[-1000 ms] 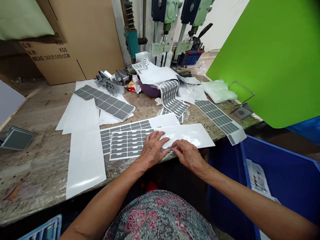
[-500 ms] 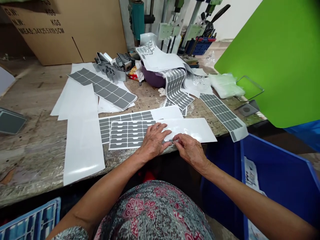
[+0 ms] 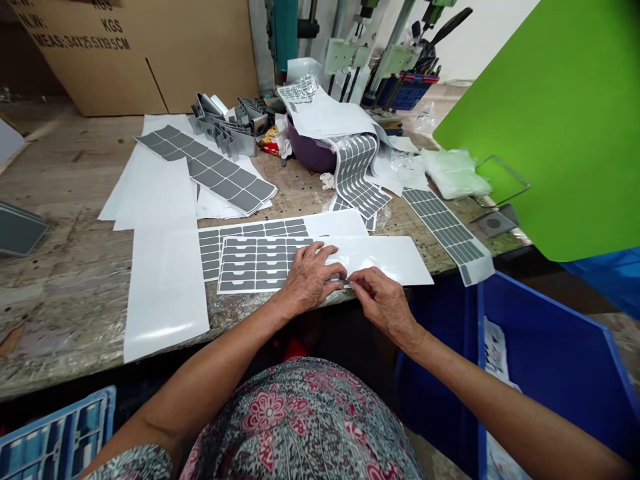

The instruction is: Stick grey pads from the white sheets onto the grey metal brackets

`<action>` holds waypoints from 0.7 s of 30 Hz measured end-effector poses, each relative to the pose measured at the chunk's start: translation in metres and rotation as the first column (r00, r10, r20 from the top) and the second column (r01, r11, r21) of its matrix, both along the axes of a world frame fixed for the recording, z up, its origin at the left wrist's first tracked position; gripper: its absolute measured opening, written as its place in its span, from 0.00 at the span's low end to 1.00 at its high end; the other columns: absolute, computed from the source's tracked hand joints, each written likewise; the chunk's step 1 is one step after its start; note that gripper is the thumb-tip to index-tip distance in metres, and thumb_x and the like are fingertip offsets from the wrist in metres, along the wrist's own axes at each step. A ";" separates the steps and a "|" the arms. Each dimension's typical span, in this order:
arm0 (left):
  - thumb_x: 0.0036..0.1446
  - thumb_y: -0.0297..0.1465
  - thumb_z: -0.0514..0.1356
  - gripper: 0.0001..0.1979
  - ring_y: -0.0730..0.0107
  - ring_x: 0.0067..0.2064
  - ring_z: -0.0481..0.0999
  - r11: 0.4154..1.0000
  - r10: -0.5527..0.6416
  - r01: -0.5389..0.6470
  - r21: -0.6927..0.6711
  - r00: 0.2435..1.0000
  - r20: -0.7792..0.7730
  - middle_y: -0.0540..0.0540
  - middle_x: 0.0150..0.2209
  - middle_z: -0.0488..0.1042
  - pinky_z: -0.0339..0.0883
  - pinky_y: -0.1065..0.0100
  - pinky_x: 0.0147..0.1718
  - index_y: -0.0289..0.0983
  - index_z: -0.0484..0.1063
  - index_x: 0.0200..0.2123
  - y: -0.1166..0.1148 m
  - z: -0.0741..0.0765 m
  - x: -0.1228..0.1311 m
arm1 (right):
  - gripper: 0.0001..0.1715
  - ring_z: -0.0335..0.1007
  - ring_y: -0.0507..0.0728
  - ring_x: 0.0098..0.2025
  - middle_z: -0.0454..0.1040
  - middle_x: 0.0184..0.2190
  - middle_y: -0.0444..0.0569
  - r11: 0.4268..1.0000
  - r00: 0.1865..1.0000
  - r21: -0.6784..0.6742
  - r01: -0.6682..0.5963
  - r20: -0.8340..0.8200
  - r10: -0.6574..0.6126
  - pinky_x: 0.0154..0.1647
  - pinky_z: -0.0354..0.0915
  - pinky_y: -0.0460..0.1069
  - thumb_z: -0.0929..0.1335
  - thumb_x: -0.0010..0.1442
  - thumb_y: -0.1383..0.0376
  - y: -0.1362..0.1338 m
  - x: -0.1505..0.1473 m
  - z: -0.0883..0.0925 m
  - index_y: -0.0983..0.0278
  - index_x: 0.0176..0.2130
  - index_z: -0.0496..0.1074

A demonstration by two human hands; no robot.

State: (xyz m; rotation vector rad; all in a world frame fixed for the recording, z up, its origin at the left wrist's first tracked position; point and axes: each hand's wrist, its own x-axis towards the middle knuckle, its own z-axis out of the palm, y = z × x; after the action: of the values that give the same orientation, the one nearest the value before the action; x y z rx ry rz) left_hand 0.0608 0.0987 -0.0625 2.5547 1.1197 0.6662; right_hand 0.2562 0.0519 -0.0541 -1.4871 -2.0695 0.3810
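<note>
A white backing sheet (image 3: 390,257) with rows of grey stickers (image 3: 255,263) lies at the bench's front edge. My left hand (image 3: 313,277) lies on this sheet, fingers spread and pressing it down. My right hand (image 3: 383,300) sits just to its right, thumb and forefinger pinched at a grey sticker (image 3: 343,283) on the sheet's near edge. A second sticker sheet (image 3: 250,233) lies partly under the first.
More sticker sheets (image 3: 210,170) (image 3: 445,230) and blank white backings (image 3: 160,293) cover the worn bench (image 3: 60,300). Grey metal parts (image 3: 230,127), a purple bowl (image 3: 313,153) and press machines stand behind. A blue bin (image 3: 550,347) is at the right, under a green board (image 3: 550,120). A cardboard box (image 3: 140,53) stands back left.
The view has tipped down and shifted slightly. My right hand's fingertips have closed on the sticker at the sheet's edge; my left hand stays pressed on the sheet.
</note>
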 end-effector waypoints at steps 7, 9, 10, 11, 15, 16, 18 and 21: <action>0.59 0.37 0.61 0.10 0.47 0.63 0.57 1.000 -0.001 0.001 -0.015 1.000 0.012 0.42 0.60 0.65 0.54 0.47 0.57 0.45 0.76 0.44 0.000 -0.001 0.000 | 0.03 0.70 0.56 0.32 0.72 0.31 0.47 0.999 0.986 -0.025 -0.036 0.159 0.040 0.36 0.64 0.49 0.65 0.61 0.70 0.012 -0.004 0.008 0.62 0.35 0.68; 0.58 0.37 0.62 0.10 0.47 0.63 0.57 1.000 -0.002 0.002 -0.017 1.000 0.007 0.43 0.61 0.65 0.54 0.47 0.57 0.45 0.76 0.44 0.000 -0.001 0.000 | 0.05 0.69 0.56 0.31 0.71 0.29 0.47 0.999 0.981 -0.021 -0.044 0.190 0.047 0.35 0.63 0.49 0.65 0.61 0.70 0.014 -0.006 0.010 0.62 0.33 0.67; 0.58 0.37 0.63 0.12 0.47 0.63 0.57 1.000 0.001 -0.001 -0.016 1.000 0.006 0.43 0.61 0.65 0.54 0.47 0.57 0.44 0.75 0.46 0.000 -0.001 0.000 | 0.06 0.69 0.56 0.31 0.71 0.29 0.47 0.998 0.978 -0.020 -0.051 0.200 0.054 0.34 0.63 0.49 0.65 0.61 0.71 0.015 -0.006 0.011 0.62 0.33 0.67; 0.57 0.37 0.63 0.15 0.47 0.63 0.57 1.000 0.004 -0.004 -0.016 1.000 0.007 0.42 0.61 0.65 0.54 0.47 0.58 0.44 0.74 0.48 0.000 0.000 0.000 | 0.06 0.68 0.56 0.31 0.71 0.30 0.47 0.998 0.975 -0.019 -0.064 0.212 0.067 0.34 0.62 0.49 0.64 0.61 0.71 0.016 -0.007 0.012 0.61 0.33 0.67; 0.55 0.40 0.64 0.21 0.45 0.62 0.59 1.000 0.010 -0.010 0.009 1.000 -0.009 0.41 0.60 0.66 0.55 0.47 0.57 0.42 0.72 0.52 -0.001 0.001 0.001 | 0.08 0.68 0.57 0.33 0.72 0.32 0.49 0.989 0.954 -0.019 -0.149 0.262 0.149 0.36 0.63 0.49 0.62 0.63 0.72 0.014 -0.007 0.018 0.61 0.34 0.66; 0.55 0.40 0.64 0.20 0.44 0.62 0.59 1.000 0.009 -0.008 0.016 1.000 -0.015 0.41 0.60 0.66 0.55 0.46 0.57 0.42 0.73 0.51 -0.001 0.001 0.001 | 0.08 0.68 0.57 0.34 0.71 0.33 0.50 0.983 0.940 -0.011 -0.183 0.292 0.178 0.37 0.63 0.49 0.61 0.64 0.72 0.013 -0.008 0.020 0.62 0.35 0.66; 0.55 0.40 0.64 0.19 0.44 0.62 0.59 1.000 0.007 -0.007 0.019 1.000 -0.014 0.41 0.60 0.66 0.55 0.46 0.57 0.42 0.73 0.49 0.000 0.000 0.002 | 0.09 0.68 0.59 0.36 0.71 0.33 0.52 0.967 0.898 0.017 -0.254 0.375 0.229 0.38 0.64 0.51 0.60 0.65 0.72 0.009 -0.010 0.026 0.63 0.37 0.67; 0.54 0.42 0.64 0.22 0.43 0.63 0.58 1.000 0.001 -0.001 -0.009 1.000 -0.003 0.41 0.61 0.66 0.54 0.45 0.58 0.42 0.73 0.50 0.001 -0.004 0.002 | 0.12 0.68 0.59 0.35 0.71 0.33 0.53 0.945 0.846 0.062 -0.320 0.467 0.256 0.39 0.64 0.52 0.58 0.67 0.72 -0.001 -0.013 0.037 0.64 0.37 0.69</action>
State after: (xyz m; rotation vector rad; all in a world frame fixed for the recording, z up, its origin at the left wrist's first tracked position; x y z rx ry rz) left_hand 0.0626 0.0996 -0.0664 2.5485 1.1227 0.6563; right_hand 0.2428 0.0510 -0.0170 -1.2648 -2.6456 -0.0124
